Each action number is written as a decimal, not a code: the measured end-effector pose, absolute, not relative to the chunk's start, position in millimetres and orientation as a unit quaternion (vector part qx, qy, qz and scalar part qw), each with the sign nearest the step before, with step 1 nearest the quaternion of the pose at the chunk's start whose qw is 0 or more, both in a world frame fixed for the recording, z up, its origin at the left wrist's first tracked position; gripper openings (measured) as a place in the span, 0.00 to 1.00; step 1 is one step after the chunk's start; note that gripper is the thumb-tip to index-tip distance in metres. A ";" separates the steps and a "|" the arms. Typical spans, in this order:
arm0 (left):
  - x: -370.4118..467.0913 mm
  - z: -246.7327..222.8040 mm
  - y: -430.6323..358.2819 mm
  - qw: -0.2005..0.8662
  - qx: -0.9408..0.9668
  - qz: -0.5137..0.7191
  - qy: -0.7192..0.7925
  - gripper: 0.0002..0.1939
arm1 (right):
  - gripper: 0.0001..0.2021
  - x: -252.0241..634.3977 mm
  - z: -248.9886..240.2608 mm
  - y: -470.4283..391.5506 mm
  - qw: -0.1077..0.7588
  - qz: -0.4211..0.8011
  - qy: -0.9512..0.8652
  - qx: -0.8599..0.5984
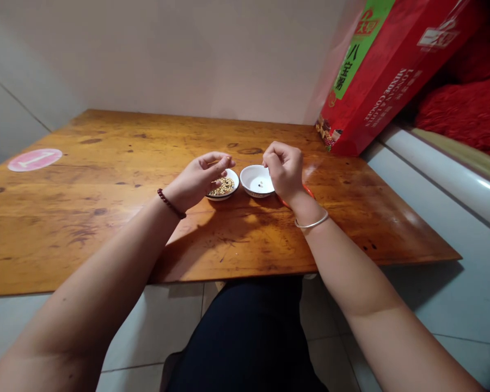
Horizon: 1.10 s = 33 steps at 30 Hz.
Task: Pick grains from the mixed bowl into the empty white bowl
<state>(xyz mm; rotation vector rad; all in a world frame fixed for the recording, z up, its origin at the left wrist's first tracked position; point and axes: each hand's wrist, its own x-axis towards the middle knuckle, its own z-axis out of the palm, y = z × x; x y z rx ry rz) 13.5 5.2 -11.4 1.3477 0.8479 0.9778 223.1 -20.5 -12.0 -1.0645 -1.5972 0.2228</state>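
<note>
Over a small white bowl [231, 191] of pale beans or seeds [225, 187], my left hand [202, 174] is held with thumb and forefinger pinched together. Whatever lies between those fingertips is too small to name. A second white bowl [251, 177] stands just to the right, with a few tiny light and dark pieces [261, 185] on its bottom. My right hand [285, 167] is closed above that bowl's right side, its fingers curled in and their contents hidden. Something thin and orange-red [309, 190] shows beside my right wrist, partly hidden.
Both bowls stand on a brown wooden table [106, 218], its near edge close to my lap. A pink round sticker [35, 160] is at the left. At the back right, a red carton [375, 92] leans near a red furry cloth [465, 117]. A pale wall is behind.
</note>
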 end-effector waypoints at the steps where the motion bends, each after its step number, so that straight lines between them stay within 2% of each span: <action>1: 13.7 -11.1 5.0 0.594 0.581 0.419 0.366 0.25 | 0.17 222.9 -11.8 -20.8 0.573 0.098 -0.679 -0.448; 6: 14.2 -10.5 4.2 0.620 0.557 0.420 0.359 0.26 | 0.17 222.0 -11.5 -20.9 0.586 0.102 -0.679 -0.430; 13: 16.1 -9.8 2.2 0.642 0.528 0.429 0.353 0.21 | 0.19 221.4 -12.3 -18.9 0.619 0.103 -0.679 -0.382; 21: 19.6 -4.4 -1.9 0.646 0.509 0.430 0.373 0.18 | 0.19 221.7 -12.3 -19.5 0.612 0.100 -0.680 -0.391; 33: 18.8 -5.3 -1.4 0.645 0.523 0.433 0.352 0.23 | 0.18 220.7 -10.2 -22.2 0.607 0.104 -0.680 -0.398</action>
